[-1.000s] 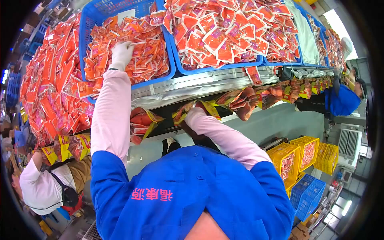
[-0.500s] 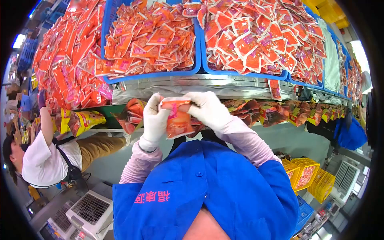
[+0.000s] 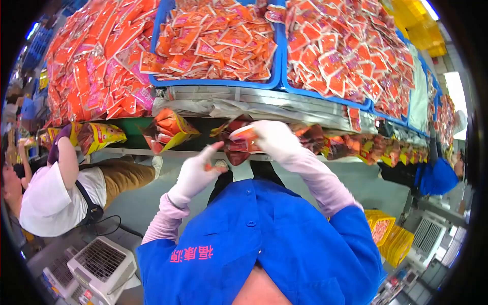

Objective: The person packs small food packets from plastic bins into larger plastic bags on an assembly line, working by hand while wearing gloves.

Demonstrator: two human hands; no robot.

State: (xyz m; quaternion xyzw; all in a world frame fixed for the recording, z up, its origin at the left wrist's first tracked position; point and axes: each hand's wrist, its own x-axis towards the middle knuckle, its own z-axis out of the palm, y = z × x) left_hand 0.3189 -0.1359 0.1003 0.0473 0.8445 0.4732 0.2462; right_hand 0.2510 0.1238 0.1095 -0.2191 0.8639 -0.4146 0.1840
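My right hand (image 3: 277,141), in a white glove, is closed on a red-orange sachet (image 3: 245,136) at the mouth of an open printed bag (image 3: 237,155). The bag stands on the green conveyor belt (image 3: 133,133), and part of it is hidden by the hand and sachet. My left hand (image 3: 193,175), also gloved, is held off to the left, nearer my body. Its fingers are apart, with bare fingertips showing, and it holds nothing. Left of it on the belt stands another open bag (image 3: 168,131) with red and yellow print.
Blue trays (image 3: 218,84) full of red sachets line the far side, beside a large sachet heap (image 3: 96,66). More bags (image 3: 366,148) stand along the belt to the right. A co-worker in a white shirt (image 3: 56,195) is at the left. Yellow crates (image 3: 397,246) stand lower right.
My right hand has brought the sachet forward to the bag's mouth. My left hand has let go of the sachet and drawn back toward me. The view has shifted slightly.
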